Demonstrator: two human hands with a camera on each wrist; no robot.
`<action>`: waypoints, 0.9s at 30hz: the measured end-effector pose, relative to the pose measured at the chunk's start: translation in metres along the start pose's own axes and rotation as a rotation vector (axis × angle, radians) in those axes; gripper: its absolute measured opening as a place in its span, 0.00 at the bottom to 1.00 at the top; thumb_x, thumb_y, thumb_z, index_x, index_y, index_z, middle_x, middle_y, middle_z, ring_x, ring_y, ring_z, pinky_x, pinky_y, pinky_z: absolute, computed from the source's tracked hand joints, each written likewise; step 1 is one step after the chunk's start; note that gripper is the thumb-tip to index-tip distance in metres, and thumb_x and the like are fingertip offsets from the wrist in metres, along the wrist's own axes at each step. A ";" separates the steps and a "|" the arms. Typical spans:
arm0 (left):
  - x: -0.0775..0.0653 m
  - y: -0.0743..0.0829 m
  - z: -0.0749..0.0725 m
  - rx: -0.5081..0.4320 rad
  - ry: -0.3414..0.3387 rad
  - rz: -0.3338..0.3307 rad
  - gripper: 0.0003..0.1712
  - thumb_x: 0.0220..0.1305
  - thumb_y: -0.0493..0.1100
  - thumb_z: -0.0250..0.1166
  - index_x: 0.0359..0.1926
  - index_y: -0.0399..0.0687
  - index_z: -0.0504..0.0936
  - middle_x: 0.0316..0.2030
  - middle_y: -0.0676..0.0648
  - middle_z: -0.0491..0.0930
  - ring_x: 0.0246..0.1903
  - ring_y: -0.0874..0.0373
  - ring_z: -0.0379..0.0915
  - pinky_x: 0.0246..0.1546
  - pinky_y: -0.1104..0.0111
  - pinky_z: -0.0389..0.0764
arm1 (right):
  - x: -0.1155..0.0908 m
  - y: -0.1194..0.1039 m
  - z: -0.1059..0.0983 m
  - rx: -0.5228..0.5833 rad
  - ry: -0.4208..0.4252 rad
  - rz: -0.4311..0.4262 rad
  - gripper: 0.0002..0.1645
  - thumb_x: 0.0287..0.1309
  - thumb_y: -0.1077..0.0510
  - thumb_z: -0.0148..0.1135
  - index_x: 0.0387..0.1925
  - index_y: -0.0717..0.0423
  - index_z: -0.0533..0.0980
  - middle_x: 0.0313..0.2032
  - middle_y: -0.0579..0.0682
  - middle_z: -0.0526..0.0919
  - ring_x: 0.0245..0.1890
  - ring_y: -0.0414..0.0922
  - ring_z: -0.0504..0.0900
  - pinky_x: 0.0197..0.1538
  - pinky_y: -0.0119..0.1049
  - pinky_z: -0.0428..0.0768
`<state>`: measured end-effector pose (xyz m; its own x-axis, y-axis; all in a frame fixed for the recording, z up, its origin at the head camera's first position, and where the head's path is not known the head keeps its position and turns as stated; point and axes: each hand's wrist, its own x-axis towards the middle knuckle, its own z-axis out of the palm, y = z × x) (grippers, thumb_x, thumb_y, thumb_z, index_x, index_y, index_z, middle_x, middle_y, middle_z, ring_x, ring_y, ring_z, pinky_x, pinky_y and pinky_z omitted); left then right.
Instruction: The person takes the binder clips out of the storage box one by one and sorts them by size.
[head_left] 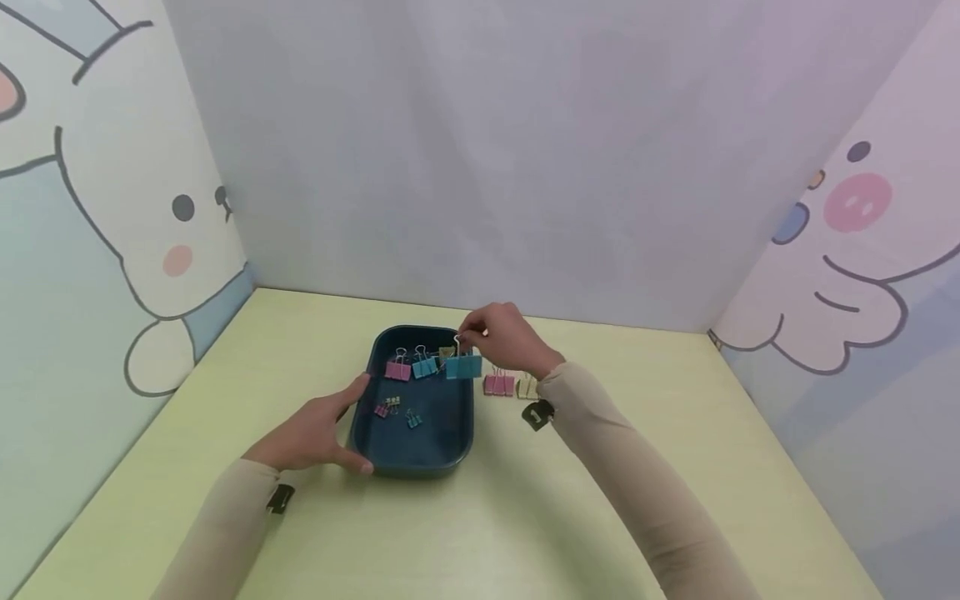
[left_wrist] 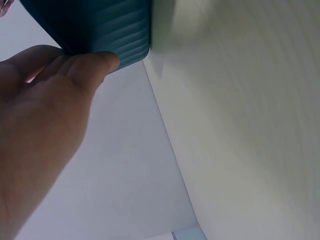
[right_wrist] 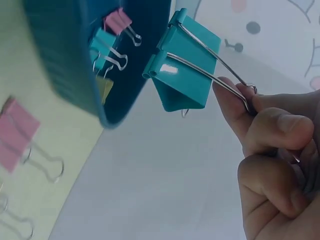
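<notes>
My right hand (head_left: 506, 337) pinches a large teal binder clip (head_left: 465, 367) by its wire handle, over the right rim of a dark blue tray (head_left: 442, 429). In the right wrist view the clip's body hangs just off the tray wall. My left hand (head_left: 318, 429) rests against the tray's left side, thumb and fingers spread along it. Inside the tray, toward the back, sit a pink binder clip (head_left: 398, 371), a smaller teal binder clip (head_left: 424, 367) and a yellow binder clip (head_left: 445, 353), partly hidden. Small pink (head_left: 382, 411), yellow and teal clips (head_left: 413, 420) lie nearer the middle.
Right of the tray, a pink binder clip (head_left: 499, 385) and a pale yellow binder clip (head_left: 528, 387) stand on the light yellow table (head_left: 465, 542); my right wrist partly covers the yellow one. A pale curtain (head_left: 450, 167) rises behind, with cartoon-printed panels at both sides.
</notes>
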<state>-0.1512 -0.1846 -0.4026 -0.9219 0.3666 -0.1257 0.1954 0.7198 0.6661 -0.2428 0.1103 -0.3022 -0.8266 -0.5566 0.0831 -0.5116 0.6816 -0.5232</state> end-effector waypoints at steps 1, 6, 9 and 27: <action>0.000 0.000 0.000 -0.002 -0.003 -0.002 0.79 0.36 0.62 0.84 0.80 0.43 0.44 0.78 0.33 0.51 0.75 0.30 0.53 0.69 0.39 0.67 | -0.003 0.003 -0.003 0.000 0.005 0.007 0.11 0.71 0.62 0.57 0.42 0.58 0.86 0.36 0.51 0.91 0.39 0.48 0.89 0.46 0.38 0.87; 0.001 0.002 0.002 -0.005 -0.023 -0.010 0.79 0.37 0.63 0.83 0.80 0.44 0.43 0.78 0.33 0.50 0.75 0.30 0.52 0.70 0.38 0.67 | -0.020 0.027 -0.015 -0.017 0.037 0.060 0.11 0.71 0.62 0.57 0.41 0.57 0.86 0.33 0.49 0.90 0.36 0.44 0.89 0.44 0.39 0.85; 0.000 0.002 0.000 0.005 -0.022 -0.007 0.80 0.37 0.63 0.83 0.80 0.44 0.43 0.78 0.33 0.50 0.75 0.30 0.52 0.70 0.38 0.66 | -0.028 0.042 -0.020 -0.017 0.064 0.090 0.10 0.70 0.62 0.58 0.39 0.57 0.86 0.32 0.49 0.90 0.34 0.42 0.88 0.42 0.37 0.83; 0.000 0.001 -0.004 0.015 -0.045 0.000 0.81 0.38 0.63 0.83 0.81 0.45 0.39 0.78 0.31 0.48 0.74 0.29 0.54 0.70 0.40 0.67 | -0.075 0.129 -0.031 -0.025 0.158 0.312 0.12 0.71 0.59 0.57 0.43 0.59 0.85 0.34 0.52 0.89 0.37 0.49 0.84 0.39 0.35 0.76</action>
<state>-0.1528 -0.1866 -0.3989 -0.9061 0.3923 -0.1586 0.2006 0.7284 0.6551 -0.2542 0.2552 -0.3494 -0.9690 -0.2411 0.0536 -0.2329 0.8199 -0.5230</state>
